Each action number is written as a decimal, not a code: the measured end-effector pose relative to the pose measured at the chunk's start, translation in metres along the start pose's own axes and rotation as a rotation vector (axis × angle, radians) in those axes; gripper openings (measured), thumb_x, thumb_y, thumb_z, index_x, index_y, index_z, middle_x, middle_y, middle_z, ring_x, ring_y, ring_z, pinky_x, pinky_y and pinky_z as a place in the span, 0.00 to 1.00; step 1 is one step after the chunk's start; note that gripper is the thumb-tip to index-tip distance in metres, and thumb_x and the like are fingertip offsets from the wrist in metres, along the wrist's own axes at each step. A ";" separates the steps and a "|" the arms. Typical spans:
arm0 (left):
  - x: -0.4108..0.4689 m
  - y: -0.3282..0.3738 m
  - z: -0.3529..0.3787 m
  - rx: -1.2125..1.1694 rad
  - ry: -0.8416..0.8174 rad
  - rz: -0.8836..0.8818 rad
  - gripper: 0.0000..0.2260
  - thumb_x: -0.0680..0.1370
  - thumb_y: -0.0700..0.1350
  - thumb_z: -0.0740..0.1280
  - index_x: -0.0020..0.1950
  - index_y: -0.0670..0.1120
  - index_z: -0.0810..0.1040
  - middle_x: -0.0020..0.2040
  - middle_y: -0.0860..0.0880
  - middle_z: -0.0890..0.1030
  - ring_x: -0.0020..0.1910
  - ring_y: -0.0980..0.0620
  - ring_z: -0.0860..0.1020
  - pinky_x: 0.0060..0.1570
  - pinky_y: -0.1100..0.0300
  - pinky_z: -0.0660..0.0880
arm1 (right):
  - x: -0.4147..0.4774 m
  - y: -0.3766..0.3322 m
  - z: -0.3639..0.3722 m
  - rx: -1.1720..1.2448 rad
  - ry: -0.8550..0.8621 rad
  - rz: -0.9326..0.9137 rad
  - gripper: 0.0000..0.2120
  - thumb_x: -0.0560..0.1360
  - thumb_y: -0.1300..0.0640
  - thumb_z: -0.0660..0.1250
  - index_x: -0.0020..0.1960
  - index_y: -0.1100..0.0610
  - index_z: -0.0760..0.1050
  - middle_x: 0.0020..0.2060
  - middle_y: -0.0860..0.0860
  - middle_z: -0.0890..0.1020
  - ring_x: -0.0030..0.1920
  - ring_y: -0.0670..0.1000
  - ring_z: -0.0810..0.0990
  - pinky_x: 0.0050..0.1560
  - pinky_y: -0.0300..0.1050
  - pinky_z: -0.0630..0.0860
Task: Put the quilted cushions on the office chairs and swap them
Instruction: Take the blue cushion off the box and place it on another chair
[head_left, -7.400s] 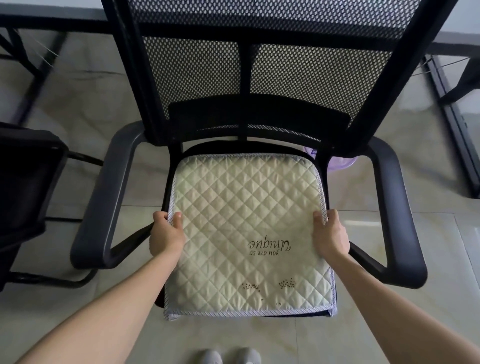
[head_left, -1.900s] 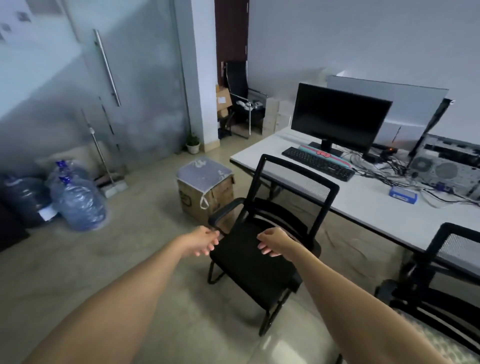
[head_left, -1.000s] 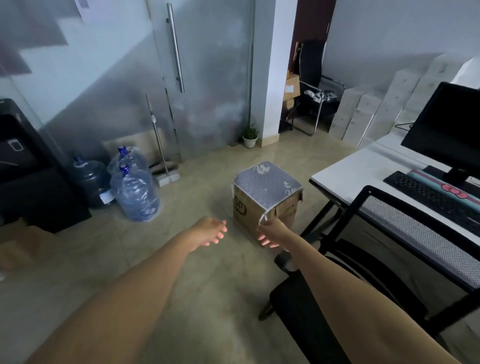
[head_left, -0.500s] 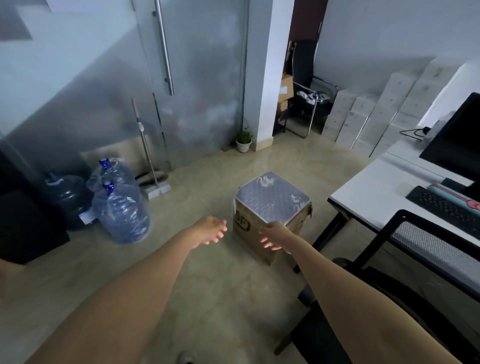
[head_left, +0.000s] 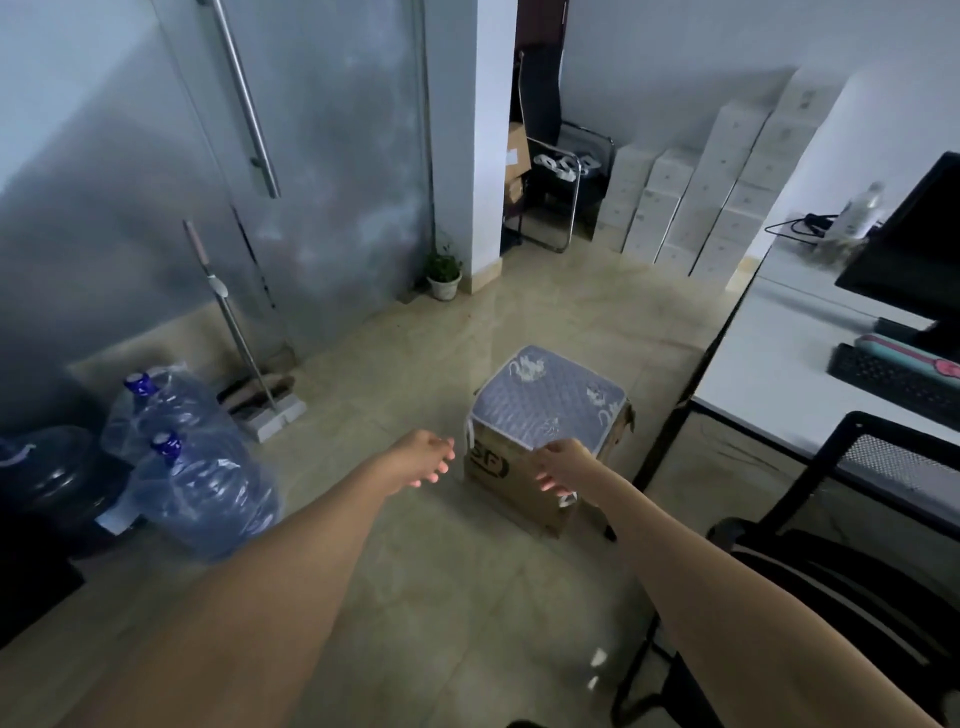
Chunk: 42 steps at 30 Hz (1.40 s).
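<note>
A blue-grey quilted cushion (head_left: 548, 397) with white prints lies flat on top of a cardboard box (head_left: 511, 480) on the floor ahead. My left hand (head_left: 423, 457) hovers just left of the box, fingers relaxed, holding nothing. My right hand (head_left: 563, 465) reaches out in front of the cushion's near edge, fingers loosely spread and empty. A black office chair (head_left: 810, 561) with a bare seat stands at the lower right, partly behind my right arm. The cream cushion is out of view.
Large water bottles (head_left: 202, 488) sit on the floor at left, with a mop (head_left: 244, 353) leaning on the glass door behind them. A white desk (head_left: 795, 374) with keyboard and monitor runs along the right. Stacked white boxes (head_left: 711, 208) and a small potted plant (head_left: 443, 273) stand at the back.
I have turned away from the chair with the cream cushion and moved toward the cardboard box. The box and blue-grey cushion are now closer; both hands stay outstretched and empty.
</note>
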<state>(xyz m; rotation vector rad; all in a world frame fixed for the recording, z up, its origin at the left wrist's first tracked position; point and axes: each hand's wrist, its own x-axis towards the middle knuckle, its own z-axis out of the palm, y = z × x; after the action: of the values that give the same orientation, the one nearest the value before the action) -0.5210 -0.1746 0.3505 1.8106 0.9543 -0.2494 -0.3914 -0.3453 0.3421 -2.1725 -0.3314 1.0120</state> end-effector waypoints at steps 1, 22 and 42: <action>0.009 0.001 -0.002 0.003 -0.015 0.004 0.15 0.81 0.51 0.55 0.37 0.50 0.72 0.34 0.51 0.74 0.30 0.55 0.70 0.33 0.64 0.61 | 0.005 0.000 0.001 -0.006 0.004 0.014 0.12 0.80 0.56 0.55 0.51 0.62 0.75 0.35 0.51 0.78 0.33 0.49 0.77 0.36 0.43 0.74; 0.222 0.107 -0.024 0.149 -0.145 0.112 0.15 0.81 0.48 0.55 0.36 0.49 0.70 0.33 0.50 0.73 0.29 0.55 0.69 0.25 0.65 0.62 | 0.188 -0.043 -0.057 0.155 0.135 0.225 0.10 0.79 0.53 0.59 0.51 0.59 0.73 0.33 0.52 0.77 0.29 0.48 0.73 0.29 0.38 0.67; 0.456 0.130 0.029 0.444 -0.112 0.190 0.09 0.80 0.49 0.58 0.45 0.46 0.72 0.44 0.43 0.77 0.42 0.49 0.73 0.42 0.62 0.63 | 0.372 0.017 -0.115 0.260 0.348 0.342 0.12 0.79 0.53 0.59 0.50 0.61 0.75 0.32 0.51 0.78 0.31 0.49 0.75 0.33 0.40 0.70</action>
<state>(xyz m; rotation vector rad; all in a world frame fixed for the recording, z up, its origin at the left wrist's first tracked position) -0.1200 0.0042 0.1700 2.2501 0.6763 -0.4657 -0.0603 -0.2316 0.1706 -2.1507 0.3267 0.7778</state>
